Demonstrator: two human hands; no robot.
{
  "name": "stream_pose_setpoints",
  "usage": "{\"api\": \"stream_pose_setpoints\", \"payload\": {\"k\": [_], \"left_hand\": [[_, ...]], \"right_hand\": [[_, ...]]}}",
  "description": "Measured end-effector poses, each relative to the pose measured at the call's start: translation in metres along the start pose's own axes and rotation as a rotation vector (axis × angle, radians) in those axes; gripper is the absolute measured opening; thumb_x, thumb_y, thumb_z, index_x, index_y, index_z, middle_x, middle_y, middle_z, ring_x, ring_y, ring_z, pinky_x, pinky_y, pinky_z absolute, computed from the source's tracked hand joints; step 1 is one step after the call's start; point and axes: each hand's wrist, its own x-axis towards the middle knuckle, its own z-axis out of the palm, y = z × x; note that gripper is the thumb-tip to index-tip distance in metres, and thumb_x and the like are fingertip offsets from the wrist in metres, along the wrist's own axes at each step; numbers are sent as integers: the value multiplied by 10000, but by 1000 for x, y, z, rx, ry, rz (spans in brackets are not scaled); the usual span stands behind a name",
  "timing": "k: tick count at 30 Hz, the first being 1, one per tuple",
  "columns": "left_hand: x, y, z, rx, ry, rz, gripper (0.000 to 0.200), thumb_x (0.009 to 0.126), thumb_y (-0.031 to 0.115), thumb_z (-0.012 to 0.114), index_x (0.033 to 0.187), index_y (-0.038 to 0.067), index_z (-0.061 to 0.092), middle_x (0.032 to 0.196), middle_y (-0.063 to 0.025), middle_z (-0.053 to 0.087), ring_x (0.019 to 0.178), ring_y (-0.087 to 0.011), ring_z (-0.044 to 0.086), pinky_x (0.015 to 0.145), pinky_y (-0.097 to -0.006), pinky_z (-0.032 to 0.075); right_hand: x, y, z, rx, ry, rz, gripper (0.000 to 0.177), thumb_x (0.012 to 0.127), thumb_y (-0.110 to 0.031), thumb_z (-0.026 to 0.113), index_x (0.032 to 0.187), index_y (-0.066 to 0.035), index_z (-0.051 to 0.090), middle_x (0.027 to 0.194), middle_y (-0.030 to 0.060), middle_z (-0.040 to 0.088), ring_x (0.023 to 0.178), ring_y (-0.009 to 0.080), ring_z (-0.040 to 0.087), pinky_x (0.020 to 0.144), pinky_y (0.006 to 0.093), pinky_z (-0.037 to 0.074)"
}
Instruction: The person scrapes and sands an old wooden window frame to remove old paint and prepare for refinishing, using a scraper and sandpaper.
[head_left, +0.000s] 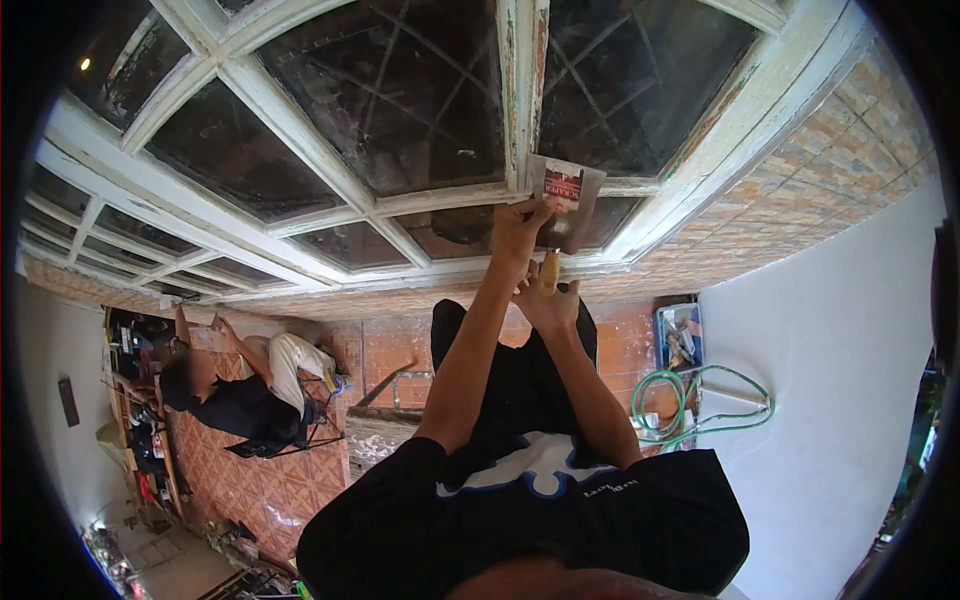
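A wide scraper (585, 200) with a red and white label lies against the white window frame (517, 110), near the joint of a vertical and a horizontal bar. My left hand (517, 232) pinches the left edge of its blade. Below it, my right hand (550, 300) is wrapped round the scraper's yellowish handle (549, 272). The paint on the frame is worn and chipped along the bars. Dark glass panes (400, 100) sit between them.
At the left, another person (255, 400) sits on a folding chair, arms raised to the window. A blue crate (679, 335) and a coiled green hose (690, 408) are on the right. Behind my left arm is a wooden bench (375, 440). A white wall (820, 400) stands at right.
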Motion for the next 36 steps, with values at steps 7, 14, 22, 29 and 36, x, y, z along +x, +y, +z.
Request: {"api": "stream_pose_setpoints", "payload": {"k": [7,14,22,29,36], "left_hand": [[3,16,4,-78,30,83,319,875,304,693,882,-13,731,762,0,663,704,-44,509,683,-212,404],[4,19,1,-159,-20,29,274,842,265,728,856,-8,722,828,-30,688,768,-80,577,746,-245,438],[4,25,-3,-197,-52,-48,268,846,260,722,862,-7,718,827,-31,684,769,-85,580,718,-249,442],[4,23,0,-229,-72,-67,245,854,248,714,857,3,716,808,-22,675,760,-86,566,678,-249,441],[2,49,3,-201,-65,-135,224,868,220,696,878,-3,717,829,-34,681,759,-88,567,754,-254,429]], "right_hand": [[-6,-8,-8,-11,-11,-3,895,850,-782,167,1371,-89,391,1106,86,506,1018,231,433,1031,548,239],[3,-3,-29,-42,-452,89,849,886,-734,92,1374,-90,354,1177,97,485,1101,260,450,1081,602,174],[19,2,5,-196,-272,-18,781,889,-719,169,1362,-130,365,1265,81,460,1231,256,397,1099,586,162],[6,11,41,118,-31,-46,828,874,-744,170,1356,-93,345,1306,88,411,1304,267,325,1106,553,173],[1,9,59,254,13,21,808,878,-742,166,1378,-133,343,1408,77,356,1368,253,270,1144,493,151]]}}
